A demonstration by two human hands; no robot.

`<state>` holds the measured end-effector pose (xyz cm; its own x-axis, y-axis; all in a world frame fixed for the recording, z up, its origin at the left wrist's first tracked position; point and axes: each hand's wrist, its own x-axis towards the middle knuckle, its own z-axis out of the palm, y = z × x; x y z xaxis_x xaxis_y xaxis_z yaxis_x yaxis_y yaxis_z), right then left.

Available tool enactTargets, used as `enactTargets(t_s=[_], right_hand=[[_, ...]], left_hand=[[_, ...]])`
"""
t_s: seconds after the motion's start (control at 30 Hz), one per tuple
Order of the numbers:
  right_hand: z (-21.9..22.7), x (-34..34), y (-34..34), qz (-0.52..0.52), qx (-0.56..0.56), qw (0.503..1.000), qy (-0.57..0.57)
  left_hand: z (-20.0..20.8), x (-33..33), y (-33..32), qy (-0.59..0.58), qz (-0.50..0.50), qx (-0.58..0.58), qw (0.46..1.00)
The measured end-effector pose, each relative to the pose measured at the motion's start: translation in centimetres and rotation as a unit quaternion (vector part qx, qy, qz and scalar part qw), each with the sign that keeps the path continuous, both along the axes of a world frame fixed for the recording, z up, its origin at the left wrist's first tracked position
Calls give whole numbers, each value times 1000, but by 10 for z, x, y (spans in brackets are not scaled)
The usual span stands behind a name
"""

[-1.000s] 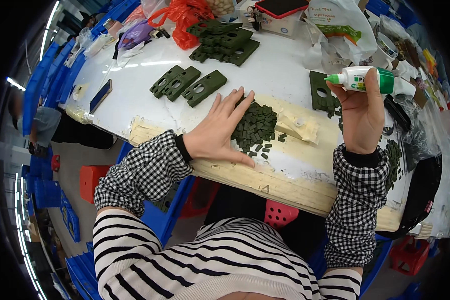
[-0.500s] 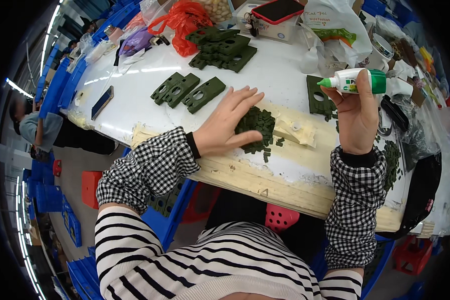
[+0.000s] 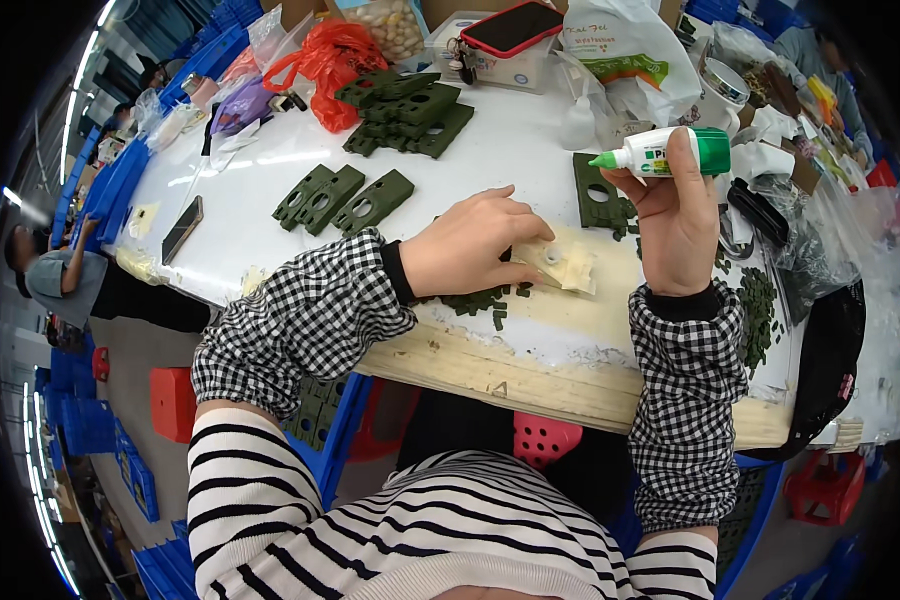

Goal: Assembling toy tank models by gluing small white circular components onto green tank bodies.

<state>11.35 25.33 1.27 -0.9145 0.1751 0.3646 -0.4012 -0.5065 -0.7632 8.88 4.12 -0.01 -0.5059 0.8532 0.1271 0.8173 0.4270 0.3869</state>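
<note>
My right hand (image 3: 678,225) is closed round a white glue bottle (image 3: 646,157) with a green end and a pointed green tip; the bottle is raised above the table and its tip points left. My left hand (image 3: 475,245) bends over a cream-coloured block (image 3: 576,262) on the table, thumb and fingers at its left end. A small pale ring shows on top of the block. The pile of small dark green pieces (image 3: 475,302) lies partly hidden under the left hand. Near the bottle, a flat dark green plastic part (image 3: 597,192) with a round hole lies on the table.
Three similar green parts (image 3: 320,200) lie at the left, with a stack (image 3: 407,112) behind them. More small pieces (image 3: 760,310) lie at the right. A phone (image 3: 182,230), a red bag (image 3: 325,70) and a white bag (image 3: 635,55) surround the work area.
My left hand has moved right from over the small green pieces to the cream block, and its spread fingers have bent. My right hand still holds the bottle up. The whole view has shifted slightly.
</note>
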Motion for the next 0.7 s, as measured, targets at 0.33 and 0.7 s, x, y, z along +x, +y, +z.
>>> enactTargets(t_s=[0.33,0.7], right_hand=[[3,2,3,-3,-2,1000,3],[4,3,3,-14,1,1000,-8]], left_hand=[[27,-116,-57,216,250,38,943],[21,-189,-69,210,426,-154,866]])
